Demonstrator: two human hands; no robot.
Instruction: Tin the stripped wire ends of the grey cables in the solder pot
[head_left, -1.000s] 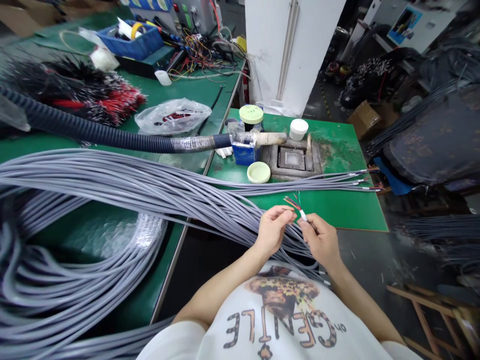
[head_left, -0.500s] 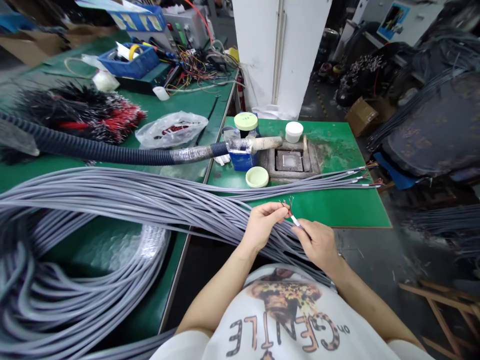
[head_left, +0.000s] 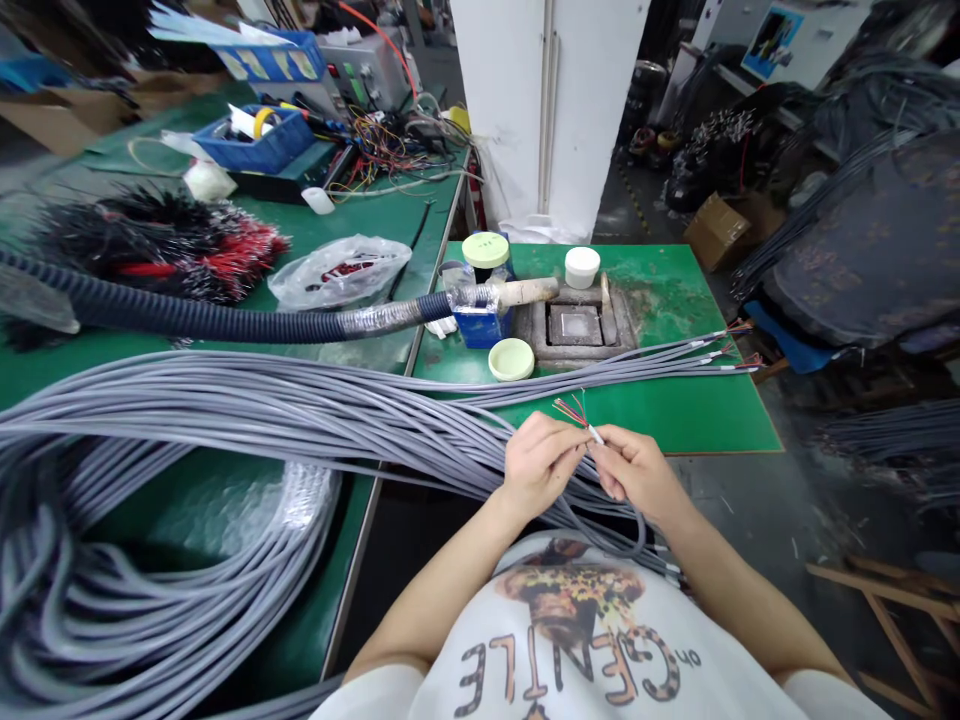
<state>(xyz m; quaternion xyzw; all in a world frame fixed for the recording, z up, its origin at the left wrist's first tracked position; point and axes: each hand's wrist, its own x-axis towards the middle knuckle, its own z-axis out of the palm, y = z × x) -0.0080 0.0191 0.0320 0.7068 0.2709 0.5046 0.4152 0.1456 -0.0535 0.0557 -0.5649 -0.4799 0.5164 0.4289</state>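
While your right hand pinches the gray cable end by its white section, your left hand meets it from 9 o'clock, fingers curled and fingertips at the base of the bared wires; whether they grip or only touch, you cannot tell. The thin colored wires fan out toward 11 and 12 o'clock, over the edge of the green table.

Straight past your hands at 12 o'clock sits the square metal pot, with a flat stick lying on its right side and a white tub just behind. Between 10 and 11 o'clock you have the pale green dish and, beyond it, the blue container, with the hose nozzle reaching past it toward the pot. More stripped cable ends lie at 2 o'clock, and the big gray cable bundle stretches away toward 9 o'clock.
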